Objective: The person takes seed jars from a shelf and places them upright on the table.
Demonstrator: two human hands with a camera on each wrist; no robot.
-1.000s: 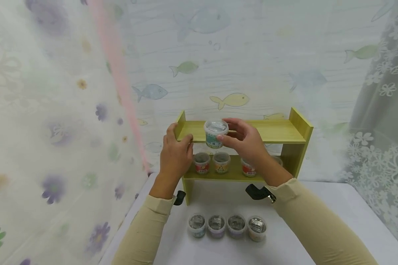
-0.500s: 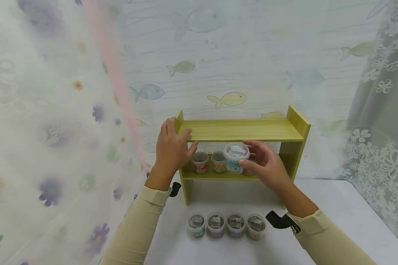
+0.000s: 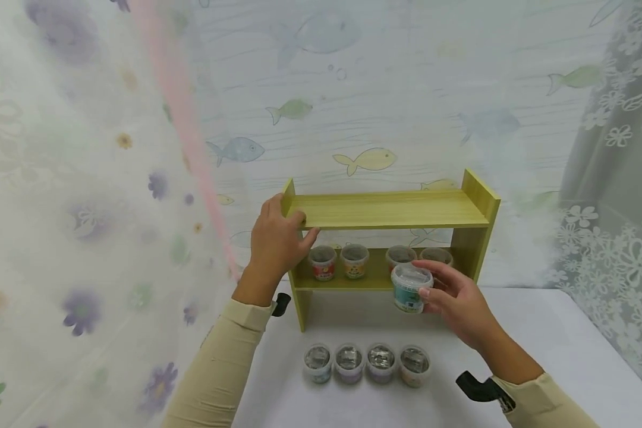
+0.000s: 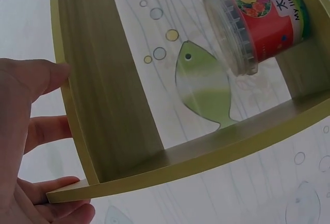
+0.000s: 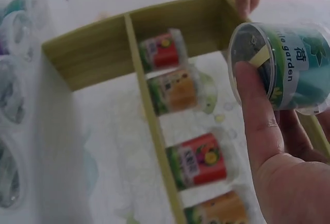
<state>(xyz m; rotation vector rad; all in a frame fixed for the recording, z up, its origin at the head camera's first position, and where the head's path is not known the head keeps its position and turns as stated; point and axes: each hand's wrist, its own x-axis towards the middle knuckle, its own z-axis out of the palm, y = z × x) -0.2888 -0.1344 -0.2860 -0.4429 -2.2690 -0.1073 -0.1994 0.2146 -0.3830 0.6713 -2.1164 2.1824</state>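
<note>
My right hand [image 3: 460, 306] holds a clear plastic tub [image 3: 409, 291] with a teal label between thumb and fingers, in front of the lower board. In the right wrist view the tub [image 5: 301, 69] shows its label side-on, with the thumb on its end. My left hand [image 3: 278, 241] grips the upper left corner of the yellow-green wooden shelf [image 3: 390, 209]. The left wrist view has the thumb at the board's edge and the fingers [image 4: 51, 131] around the corner. On the lower board stand red-label tubs [image 3: 323, 264] and orange-label ones [image 3: 355, 263].
A row of several foil-topped tubs, one at its left end [image 3: 318, 364], stands on the white table [image 3: 364, 407] in front of the shelf. A fish-patterned curtain [image 3: 406, 89] hangs behind, and a flowered one [image 3: 85, 208] closes the left side.
The right hand has carried the teal tub from before the top board down and to the right, below the lower board's front edge. My left hand stays at the shelf corner.
</note>
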